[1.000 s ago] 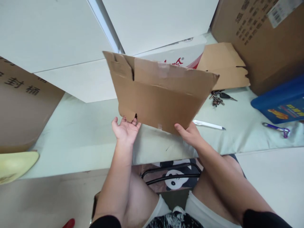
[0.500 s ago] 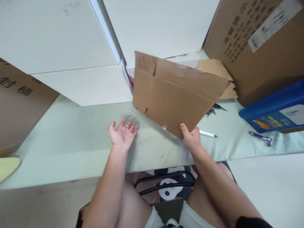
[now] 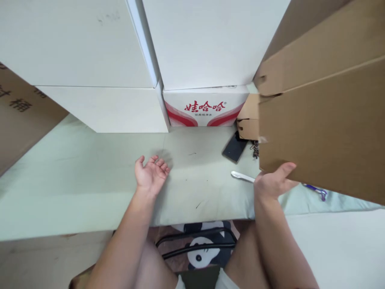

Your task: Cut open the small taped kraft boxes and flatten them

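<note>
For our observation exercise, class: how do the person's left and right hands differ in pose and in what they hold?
The left hand is open, palm up, over the pale green table cover; the right hand is closed in a grip. The left hand holds nothing; the right hand holds the lower corner of a flattened brown cardboard box, thumb on its near face. Both are bare.

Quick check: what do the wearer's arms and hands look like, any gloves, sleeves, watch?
Left hand and right hand are bare: no gloves, rings or watch visible. Left forearm and right forearm are uncovered to the frame edge; no sleeves show.
</note>
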Action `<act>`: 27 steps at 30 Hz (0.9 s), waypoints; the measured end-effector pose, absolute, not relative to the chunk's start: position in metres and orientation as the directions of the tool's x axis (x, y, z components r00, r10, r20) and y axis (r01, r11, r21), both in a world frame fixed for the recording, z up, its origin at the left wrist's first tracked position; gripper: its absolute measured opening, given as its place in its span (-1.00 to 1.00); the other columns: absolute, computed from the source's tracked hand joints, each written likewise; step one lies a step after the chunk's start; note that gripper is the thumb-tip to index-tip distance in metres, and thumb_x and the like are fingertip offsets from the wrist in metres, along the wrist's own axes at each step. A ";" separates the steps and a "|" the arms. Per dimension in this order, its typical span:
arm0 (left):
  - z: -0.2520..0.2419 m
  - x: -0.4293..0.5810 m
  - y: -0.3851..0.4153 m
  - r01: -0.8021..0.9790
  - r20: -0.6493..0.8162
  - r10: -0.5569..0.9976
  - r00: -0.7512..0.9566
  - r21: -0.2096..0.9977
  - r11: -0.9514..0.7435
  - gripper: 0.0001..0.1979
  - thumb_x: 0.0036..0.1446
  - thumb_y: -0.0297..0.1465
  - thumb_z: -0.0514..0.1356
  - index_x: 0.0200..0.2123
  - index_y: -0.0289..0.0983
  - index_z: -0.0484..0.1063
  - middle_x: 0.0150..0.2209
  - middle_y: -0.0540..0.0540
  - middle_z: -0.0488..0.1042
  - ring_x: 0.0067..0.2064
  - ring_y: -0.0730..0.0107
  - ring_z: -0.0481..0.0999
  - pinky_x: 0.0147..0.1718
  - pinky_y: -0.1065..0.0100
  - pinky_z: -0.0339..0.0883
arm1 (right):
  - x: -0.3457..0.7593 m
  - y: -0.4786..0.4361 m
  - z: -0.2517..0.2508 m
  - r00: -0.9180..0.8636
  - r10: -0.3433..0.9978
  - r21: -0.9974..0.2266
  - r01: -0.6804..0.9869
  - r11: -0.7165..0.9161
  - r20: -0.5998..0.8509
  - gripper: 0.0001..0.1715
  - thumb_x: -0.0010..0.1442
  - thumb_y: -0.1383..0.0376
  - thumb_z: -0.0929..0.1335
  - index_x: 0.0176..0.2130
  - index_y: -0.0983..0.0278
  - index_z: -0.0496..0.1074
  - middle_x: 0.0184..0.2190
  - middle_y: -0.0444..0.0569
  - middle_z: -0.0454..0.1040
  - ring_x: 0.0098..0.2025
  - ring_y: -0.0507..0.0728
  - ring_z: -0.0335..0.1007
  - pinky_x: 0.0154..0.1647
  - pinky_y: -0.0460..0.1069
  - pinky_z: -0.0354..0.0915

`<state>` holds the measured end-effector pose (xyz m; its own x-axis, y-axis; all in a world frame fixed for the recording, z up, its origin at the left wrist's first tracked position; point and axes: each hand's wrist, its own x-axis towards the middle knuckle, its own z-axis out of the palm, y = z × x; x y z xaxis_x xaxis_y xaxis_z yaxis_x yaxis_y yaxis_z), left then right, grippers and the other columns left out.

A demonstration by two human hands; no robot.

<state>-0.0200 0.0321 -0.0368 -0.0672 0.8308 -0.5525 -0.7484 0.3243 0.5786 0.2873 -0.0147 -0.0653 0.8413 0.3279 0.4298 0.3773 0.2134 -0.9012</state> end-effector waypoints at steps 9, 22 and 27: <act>-0.045 -0.007 0.031 -0.735 -0.500 0.865 -0.051 0.605 0.306 -0.52 0.33 -0.11 -0.19 -0.47 -0.23 0.28 -0.59 0.03 0.20 -0.59 0.41 0.28 -0.58 0.41 0.28 | 0.302 0.018 -0.065 0.890 0.317 -0.945 0.297 0.139 0.327 -0.05 0.33 -0.22 0.14 0.33 0.43 0.18 0.30 0.39 0.30 0.42 0.43 0.18 0.43 0.36 0.15; -0.030 0.103 0.044 -0.341 -0.184 0.983 -0.017 0.925 0.167 -0.81 0.07 -0.25 0.22 -0.46 -0.25 0.42 -0.36 -0.03 0.38 -0.31 0.38 0.47 -0.35 0.41 0.42 | 0.327 0.026 -0.075 0.874 0.471 -0.988 0.063 0.138 0.122 -0.26 0.22 -0.19 0.28 -0.15 0.43 0.55 -0.11 0.34 0.63 0.03 0.35 0.57 0.08 0.18 0.43; -0.020 0.212 0.045 -0.111 0.039 0.974 0.223 0.994 -0.014 -0.66 -0.19 -0.41 0.48 -0.28 -0.22 0.53 -0.11 -0.13 0.46 0.05 0.14 0.45 0.05 0.25 0.39 | 0.329 0.033 -0.083 0.803 0.585 -0.987 0.028 0.156 0.115 -0.33 0.32 -0.12 0.25 -0.04 0.39 0.52 -0.03 0.27 0.61 0.08 0.29 0.54 0.14 0.17 0.38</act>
